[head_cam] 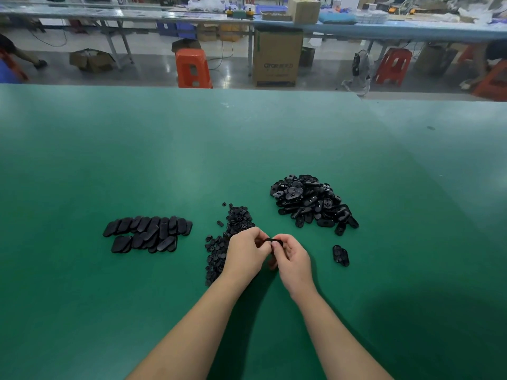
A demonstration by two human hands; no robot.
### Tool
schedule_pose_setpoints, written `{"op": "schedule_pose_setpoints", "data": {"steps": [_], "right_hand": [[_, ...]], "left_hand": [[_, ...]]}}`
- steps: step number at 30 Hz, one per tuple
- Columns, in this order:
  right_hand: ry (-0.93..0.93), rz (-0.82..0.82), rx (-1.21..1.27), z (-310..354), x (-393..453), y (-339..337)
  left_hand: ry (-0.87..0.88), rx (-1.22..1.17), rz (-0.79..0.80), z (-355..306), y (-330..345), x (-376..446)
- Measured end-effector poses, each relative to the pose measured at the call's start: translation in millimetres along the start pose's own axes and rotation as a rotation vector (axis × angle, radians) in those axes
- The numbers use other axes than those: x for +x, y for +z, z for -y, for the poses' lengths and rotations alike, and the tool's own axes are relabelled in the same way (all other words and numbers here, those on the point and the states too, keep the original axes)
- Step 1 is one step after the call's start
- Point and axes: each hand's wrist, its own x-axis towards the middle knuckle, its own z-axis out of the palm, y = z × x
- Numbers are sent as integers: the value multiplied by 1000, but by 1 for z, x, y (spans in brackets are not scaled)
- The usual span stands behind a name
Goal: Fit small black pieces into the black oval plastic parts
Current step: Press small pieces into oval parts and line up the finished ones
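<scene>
Both hands meet above the green table (247, 149). My left hand (247, 253) and my right hand (292, 257) pinch one black oval part (270, 240) between their fingertips; most of it is hidden by the fingers. A strewn heap of small black pieces (233, 223) lies just left of and behind my left hand. A loose pile of oval parts (311, 202) sits to the back right. Two single oval parts (341, 255) lie right of my right hand. Rows of ovals laid flat (146, 233) sit at the left.
The table's far edge runs across the view, with an aisle beyond it. There stand an orange stool (193, 68), a cardboard box (275, 58), a red stool (393, 65) and a long workbench (356, 28) with clutter.
</scene>
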Motion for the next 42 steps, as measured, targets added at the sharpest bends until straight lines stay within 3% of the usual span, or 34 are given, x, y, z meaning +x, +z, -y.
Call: {"op": "schedule_pose_setpoints", "data": {"steps": [6,11,15,25,29,34,37,40,42], "right_hand": [[-3,-5,-57,-3,1,0],[3,24,-53,-4,0,1],[-1,10,-33,-1,-2,2],[-6,23,-91,-1,-4,1],[-13,27,-107,-1,-4,1],[-15,30,-128,-1,-4,2],[-17,31,-129,0,-4,2],[-17,32,-137,0,-5,2],[-17,32,-144,0,-6,2]], "left_hand": [[146,64,25,8,-2,0],[325,289,65,14,-7,0],[381,457,-70,23,-18,-1],[-174,356,-501,102,-119,15],[-325,330,-598,138,-148,10],[-356,322,-579,144,-152,7],[-195,276,-541,129,-137,7],[0,335,-391,114,-115,11],[37,365,-271,104,-99,15]]}}
